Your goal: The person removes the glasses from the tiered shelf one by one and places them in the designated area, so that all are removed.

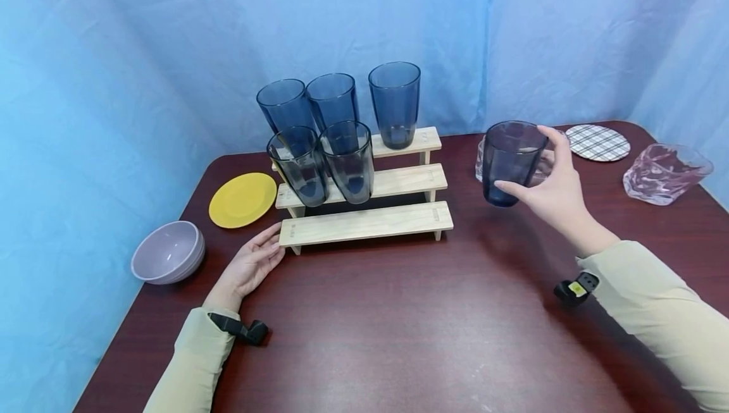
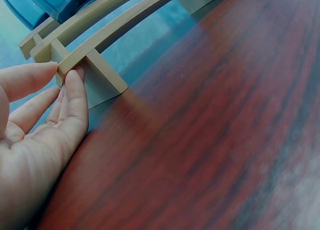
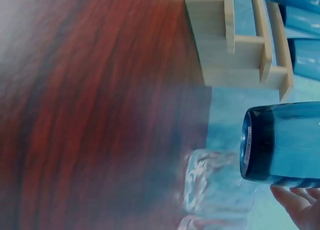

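My right hand (image 1: 555, 195) grips a dark blue glass tumbler (image 1: 510, 166), thumb on the near side and fingers round the far side. It is upright, raised over the right part of the table, and its base (image 3: 246, 144) faces the right wrist view. With thumb and fingertips, my left hand (image 1: 256, 264) pinches the left end of the lowest step of a three-step wooden rack (image 1: 367, 222). Three blue tumblers stand on the top step, one of them (image 1: 394, 106) apart at the right. Two more, including this tumbler (image 1: 348, 163), stand at the left of the middle step.
Left of the rack lie a yellow plate (image 1: 243, 200) and a lilac bowl (image 1: 169, 253). Beyond my right hand is a checked round mat (image 1: 598, 142). A pinkish clear glass (image 1: 663, 176) stands far right, and another clear glass (image 3: 200, 185) is partly hidden behind the held tumbler.
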`<state>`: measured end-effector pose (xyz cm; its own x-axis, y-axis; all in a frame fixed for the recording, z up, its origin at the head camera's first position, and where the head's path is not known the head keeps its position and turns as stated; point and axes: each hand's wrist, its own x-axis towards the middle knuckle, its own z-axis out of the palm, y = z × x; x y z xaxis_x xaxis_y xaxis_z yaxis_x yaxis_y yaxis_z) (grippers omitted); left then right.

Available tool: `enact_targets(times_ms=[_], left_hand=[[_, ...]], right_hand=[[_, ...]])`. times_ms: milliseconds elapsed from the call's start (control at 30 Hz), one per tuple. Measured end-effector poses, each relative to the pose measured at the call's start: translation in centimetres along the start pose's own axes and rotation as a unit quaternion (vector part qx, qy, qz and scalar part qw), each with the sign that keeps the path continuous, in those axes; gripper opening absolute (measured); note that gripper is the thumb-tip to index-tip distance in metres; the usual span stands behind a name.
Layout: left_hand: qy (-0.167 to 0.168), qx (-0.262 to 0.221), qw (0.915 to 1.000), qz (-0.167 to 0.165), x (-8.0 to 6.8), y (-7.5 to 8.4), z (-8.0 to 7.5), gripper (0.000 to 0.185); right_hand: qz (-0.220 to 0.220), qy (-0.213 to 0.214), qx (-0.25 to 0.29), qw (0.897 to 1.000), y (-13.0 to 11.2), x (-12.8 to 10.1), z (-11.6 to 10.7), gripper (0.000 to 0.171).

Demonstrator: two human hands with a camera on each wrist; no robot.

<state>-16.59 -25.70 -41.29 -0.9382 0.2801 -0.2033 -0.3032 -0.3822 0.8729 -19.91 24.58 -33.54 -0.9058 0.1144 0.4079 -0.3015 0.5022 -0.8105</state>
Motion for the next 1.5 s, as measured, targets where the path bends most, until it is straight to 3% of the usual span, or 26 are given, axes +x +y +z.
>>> enact_targets(times_ms=[367,633,967,1167,1500], left_hand=[[0.003,-0.005,1.0000,-0.004,0.1,0.1,0.1,0.065],[0.000,-0.008,1.0000,-0.003,0.2,0.1,0.2,0.064],[-0.002,-0.006,1.0000,0.008,0.4,0.1,0.2,0.065],[-0.002,-0.003,0.9999,0.010,0.3,0.1,0.3,0.066],[-0.007,-0.007,0.9999,0.010,0.1,-0.1,0.0,0.065]], right_hand=[[0.067,0.054,-0.044,0.995,3.0,0.8,-4.1,0.100],[0.156,0.092,-0.070,0.981,4.6,1.2,-6.9,0.100],[0.242,0.113,-0.082,0.960,7.0,1.9,-8.2,0.102],[0.254,0.138,-0.075,0.954,7.7,2.0,-8.5,0.100],[0.233,0.130,-0.090,0.960,8.0,1.7,-8.8,0.100]])
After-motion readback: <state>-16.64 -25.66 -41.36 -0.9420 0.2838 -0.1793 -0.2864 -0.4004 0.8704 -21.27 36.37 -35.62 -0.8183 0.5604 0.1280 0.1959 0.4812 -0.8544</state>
